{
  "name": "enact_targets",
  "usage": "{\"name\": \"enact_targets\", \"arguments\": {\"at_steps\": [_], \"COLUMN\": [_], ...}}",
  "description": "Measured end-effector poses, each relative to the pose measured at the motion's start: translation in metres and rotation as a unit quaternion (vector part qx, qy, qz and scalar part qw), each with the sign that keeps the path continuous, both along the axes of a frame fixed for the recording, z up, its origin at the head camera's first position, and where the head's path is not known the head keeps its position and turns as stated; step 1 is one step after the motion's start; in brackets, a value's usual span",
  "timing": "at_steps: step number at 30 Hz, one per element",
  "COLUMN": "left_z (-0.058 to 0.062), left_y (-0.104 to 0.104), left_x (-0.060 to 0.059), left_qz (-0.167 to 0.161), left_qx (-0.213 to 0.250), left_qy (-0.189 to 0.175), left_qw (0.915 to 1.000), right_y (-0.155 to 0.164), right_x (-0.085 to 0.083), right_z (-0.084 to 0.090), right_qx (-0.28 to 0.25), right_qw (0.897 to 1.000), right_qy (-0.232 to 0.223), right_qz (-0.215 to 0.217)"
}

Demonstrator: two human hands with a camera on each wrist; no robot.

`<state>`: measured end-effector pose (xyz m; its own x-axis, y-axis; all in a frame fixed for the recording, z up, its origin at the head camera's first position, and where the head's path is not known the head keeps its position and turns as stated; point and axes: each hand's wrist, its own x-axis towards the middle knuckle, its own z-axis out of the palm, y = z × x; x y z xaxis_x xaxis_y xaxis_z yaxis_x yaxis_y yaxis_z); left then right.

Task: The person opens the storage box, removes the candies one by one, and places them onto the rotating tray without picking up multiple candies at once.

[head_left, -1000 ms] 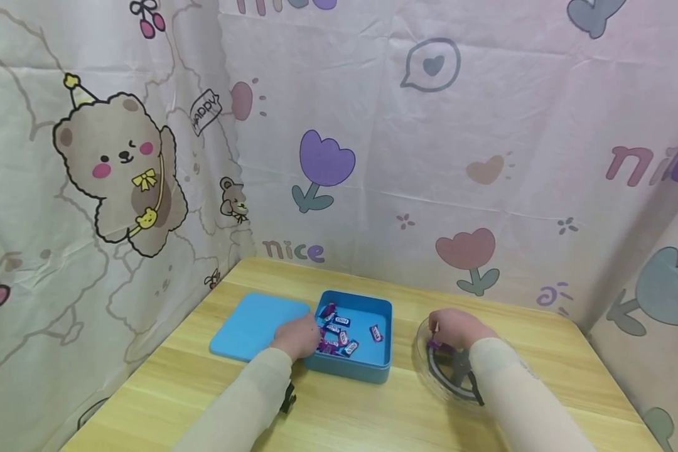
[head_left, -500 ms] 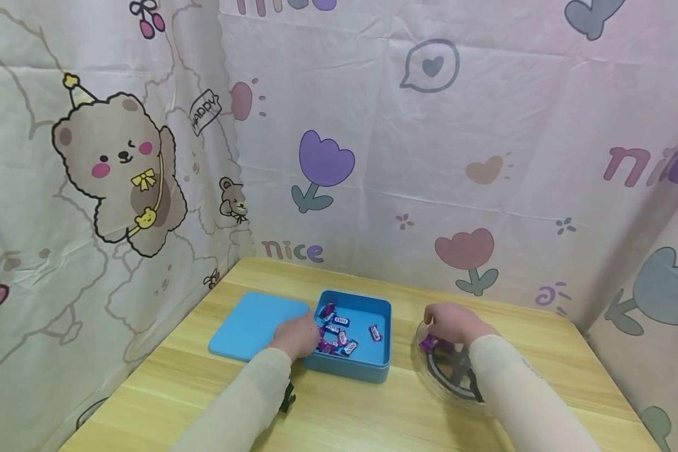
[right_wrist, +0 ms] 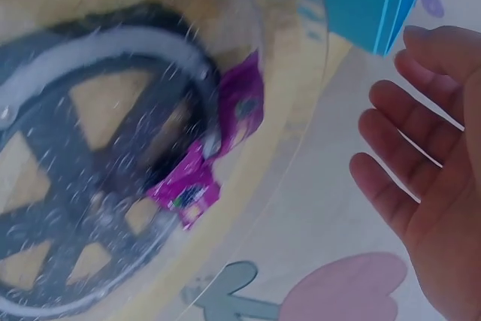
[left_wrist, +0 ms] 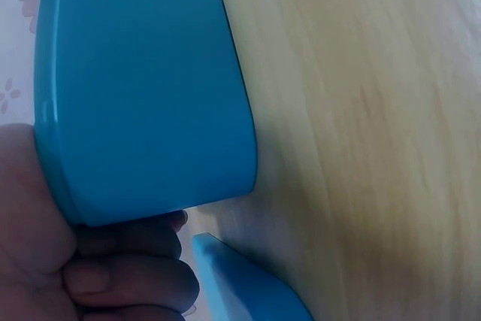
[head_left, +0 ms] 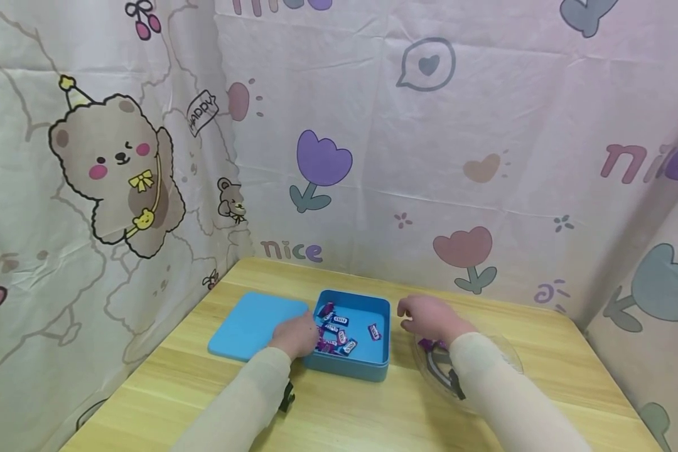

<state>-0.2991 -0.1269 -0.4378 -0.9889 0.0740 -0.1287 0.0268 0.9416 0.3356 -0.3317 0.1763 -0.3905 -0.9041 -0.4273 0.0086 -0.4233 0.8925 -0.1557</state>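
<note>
Low in the centre of the head view, a blue box (head_left: 355,336) sits on the wooden table (head_left: 367,414), with small wrapped candies (head_left: 336,333) scattered inside, mostly toward its left half. The left hand (head_left: 297,334) is at the box's left wall, and only the left wrist view shows how: the curled fingers (left_wrist: 128,280) wrap against the box's blue side (left_wrist: 143,88) at the lower left of that frame, gripping it. The flat blue lid (head_left: 254,325) lies on the table just left of the box; a corner of it pokes into the bottom of the left wrist view (left_wrist: 248,287). The right hand (head_left: 426,317) hangs between the box and a clear round plate (head_left: 486,364) at the lower right, holding nothing. The right wrist view shows its fingers (right_wrist: 406,178) straight and spread, empty, and a purple candy wrapper (right_wrist: 218,148) lying in the plate over a dark wheel pattern (right_wrist: 83,148), which the forearm largely hides from the head view.
</note>
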Motion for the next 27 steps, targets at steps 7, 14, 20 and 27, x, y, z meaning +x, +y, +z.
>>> {"name": "enact_targets", "arguments": {"at_steps": [7, 14, 20, 27], "left_z": [-0.001, -0.003, -0.004, -0.003], "left_y": [0.0, -0.001, -0.001, -0.001], "left_x": [-0.001, -0.002, -0.003, -0.003], "left_qz": [0.004, 0.007, -0.001, -0.009], "left_qx": [-0.001, -0.001, -0.013, -0.022], "left_qy": [-0.002, -0.003, 0.002, 0.005], "left_qw": [1.0, 1.0, 0.9999, 0.9997], "right_y": [-0.022, -0.048, -0.067, -0.086], "right_x": [0.001, 0.002, 0.009, 0.018], "right_z": [-0.001, -0.008, -0.017, -0.026], "right_qx": [0.009, 0.018, 0.018, 0.021], "right_qw": [0.999, 0.997, 0.995, 0.995], "right_qy": [0.04, 0.046, 0.034, 0.01], "right_qz": [0.027, 0.051, 0.089, 0.094]}}
